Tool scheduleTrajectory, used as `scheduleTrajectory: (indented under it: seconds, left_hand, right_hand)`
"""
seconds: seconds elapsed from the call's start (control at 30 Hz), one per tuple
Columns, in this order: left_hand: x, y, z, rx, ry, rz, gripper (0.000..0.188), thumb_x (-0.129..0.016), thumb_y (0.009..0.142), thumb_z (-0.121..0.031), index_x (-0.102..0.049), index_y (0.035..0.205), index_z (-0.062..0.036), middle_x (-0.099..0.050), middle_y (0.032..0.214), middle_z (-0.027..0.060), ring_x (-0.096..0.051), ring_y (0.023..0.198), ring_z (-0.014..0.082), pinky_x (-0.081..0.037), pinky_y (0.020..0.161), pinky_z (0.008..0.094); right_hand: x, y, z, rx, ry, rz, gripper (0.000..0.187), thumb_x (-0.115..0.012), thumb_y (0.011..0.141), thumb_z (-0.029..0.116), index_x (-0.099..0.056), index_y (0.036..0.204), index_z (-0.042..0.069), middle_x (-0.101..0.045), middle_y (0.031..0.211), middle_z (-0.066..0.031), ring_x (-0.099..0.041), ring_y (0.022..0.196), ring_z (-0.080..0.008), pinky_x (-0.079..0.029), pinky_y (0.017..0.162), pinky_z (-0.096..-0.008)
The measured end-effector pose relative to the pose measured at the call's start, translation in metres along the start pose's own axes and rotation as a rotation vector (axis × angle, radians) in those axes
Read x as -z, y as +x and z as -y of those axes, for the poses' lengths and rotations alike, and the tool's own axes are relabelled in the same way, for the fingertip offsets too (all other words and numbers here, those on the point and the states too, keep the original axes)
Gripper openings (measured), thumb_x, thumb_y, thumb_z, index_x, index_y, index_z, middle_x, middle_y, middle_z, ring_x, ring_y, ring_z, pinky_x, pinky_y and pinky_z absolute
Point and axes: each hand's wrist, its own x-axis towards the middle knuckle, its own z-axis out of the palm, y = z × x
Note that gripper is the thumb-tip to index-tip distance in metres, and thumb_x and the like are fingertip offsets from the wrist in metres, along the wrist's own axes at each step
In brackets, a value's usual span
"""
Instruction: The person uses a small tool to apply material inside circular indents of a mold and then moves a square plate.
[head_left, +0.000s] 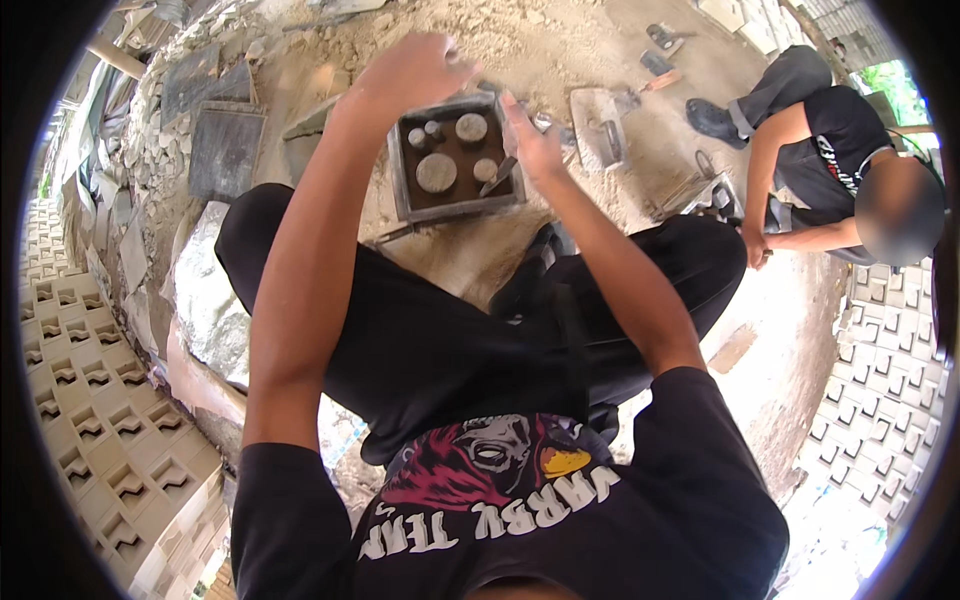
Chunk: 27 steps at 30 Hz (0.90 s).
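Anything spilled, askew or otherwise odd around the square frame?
Loose sand lies strewn outside the square frame, though that could be ordinary here. A dark tool slants beside a small round disc, near the right hand. Nothing looks clearly damaged.

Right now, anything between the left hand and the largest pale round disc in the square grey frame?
Yes, in this view: the far wall of the square grey frame, then two small pale round pieces, lie between the left hand and the largest pale round disc. The hand's height is unclear.
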Motion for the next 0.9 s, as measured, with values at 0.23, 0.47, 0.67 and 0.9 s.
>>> scheduleTrajectory:
  seconds: [0.23, 0.47, 0.67, 0.9]
  left_hand:
    - [0.004, -0.003, -0.005, 0.054, -0.013, 0.057, 0.060, -0.058, 0.088, -0.052, -0.064, 0.108, 0.0038, -0.069, 0.097, 0.0210, -0.067, 0.088, 0.0319, -0.051, 0.076, 0.0390]
    - [-0.004, 0.010, -0.012, 0.002, -0.090, 0.045, 0.063, -0.058, 0.087, -0.055, -0.063, 0.114, 0.0024, -0.069, 0.104, 0.0212, -0.067, 0.093, 0.0332, -0.052, 0.081, 0.0403]
    - [-0.001, 0.001, -0.008, 0.033, -0.057, 0.037, 0.062, -0.058, 0.087, -0.054, -0.064, 0.107, 0.0049, -0.069, 0.101, 0.0227, -0.067, 0.092, 0.0363, -0.052, 0.081, 0.0431]
    - [-0.003, -0.006, 0.010, 0.074, -0.100, 0.031, 0.052, -0.060, 0.083, -0.046, -0.067, 0.100, 0.0025, -0.068, 0.095, 0.0239, -0.066, 0.089, 0.0382, -0.052, 0.080, 0.0464]
  right_hand:
    - [0.004, -0.004, -0.006, -0.125, -0.258, 0.130, 0.026, -0.069, 0.089, 0.027, -0.069, 0.075, 0.005, -0.054, 0.061, 0.0041, -0.045, 0.056, -0.0044, -0.036, 0.050, -0.0234]
    - [0.035, 0.006, -0.036, -0.094, -0.205, 0.152, 0.020, -0.061, 0.092, 0.010, -0.059, 0.074, 0.002, -0.058, 0.073, 0.0002, -0.049, 0.062, -0.0066, -0.037, 0.054, -0.0221]
    - [0.013, -0.002, -0.004, 0.029, -0.560, 0.441, 0.024, -0.056, 0.095, 0.015, -0.054, 0.073, 0.005, -0.053, 0.066, 0.0019, -0.047, 0.061, -0.0081, -0.038, 0.055, -0.0247]
    - [0.001, 0.003, -0.008, 0.170, -0.369, 0.254, 0.031, -0.051, 0.097, 0.022, -0.053, 0.070, 0.006, -0.050, 0.064, 0.0031, -0.044, 0.060, -0.0056, -0.037, 0.056, -0.0256]
